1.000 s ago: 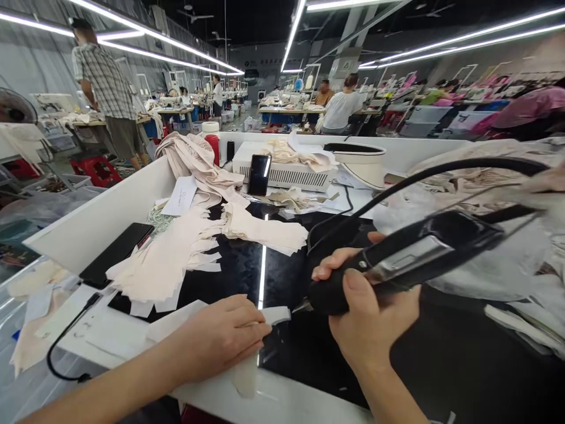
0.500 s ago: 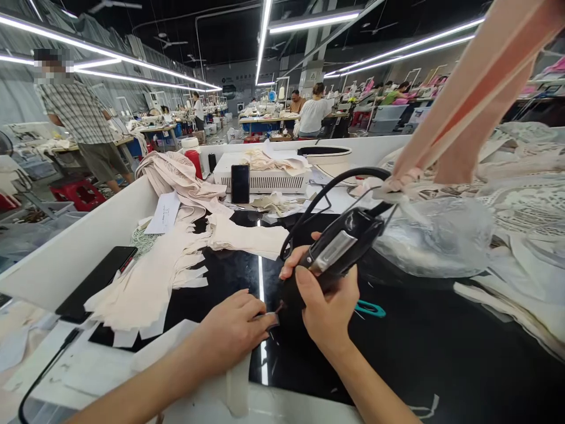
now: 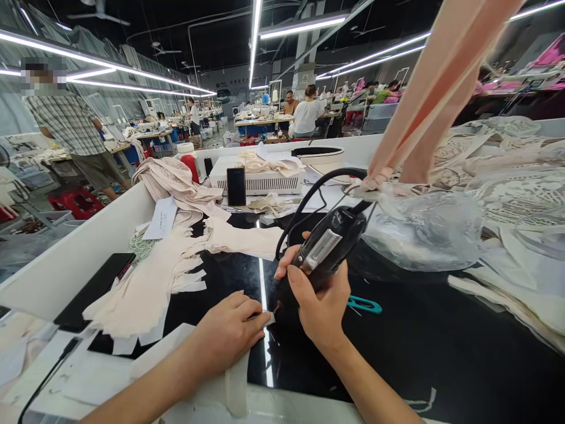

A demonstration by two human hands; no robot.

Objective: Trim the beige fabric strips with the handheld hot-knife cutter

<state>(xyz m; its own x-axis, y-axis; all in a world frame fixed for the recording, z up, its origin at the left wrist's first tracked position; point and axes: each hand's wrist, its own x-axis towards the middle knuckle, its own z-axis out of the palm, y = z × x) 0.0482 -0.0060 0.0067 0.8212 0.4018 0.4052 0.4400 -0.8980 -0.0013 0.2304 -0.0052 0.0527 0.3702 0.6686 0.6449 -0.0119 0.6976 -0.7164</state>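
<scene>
My right hand (image 3: 324,303) is closed around a black corded handheld tool (image 3: 342,227) with a silver lever on its side. The tool tilts down toward the left, its thin reddish tip close to my left fingertips. Pressed low over the glossy black work surface (image 3: 397,335), my left hand (image 3: 232,327) has its fingers together on the end of a pale fabric strip (image 3: 238,377). The strip runs under that hand toward the front edge; whether the tip touches it, I cannot tell. Pink cloth bands (image 3: 410,123) hang down to the tool's upper end.
Teal snips (image 3: 365,304) lie right of my right hand. Layered cream fabric pieces (image 3: 136,288) spread at left, near a black phone-like slab (image 3: 95,291). A phone (image 3: 236,186) leans on a white vented box (image 3: 260,184). Clear plastic (image 3: 424,232) and lace heap at right. People work behind.
The whole view has shifted a little, so most things sit slightly further left. Both hands keep their holds, the tool's tip still close by my left fingertips.
</scene>
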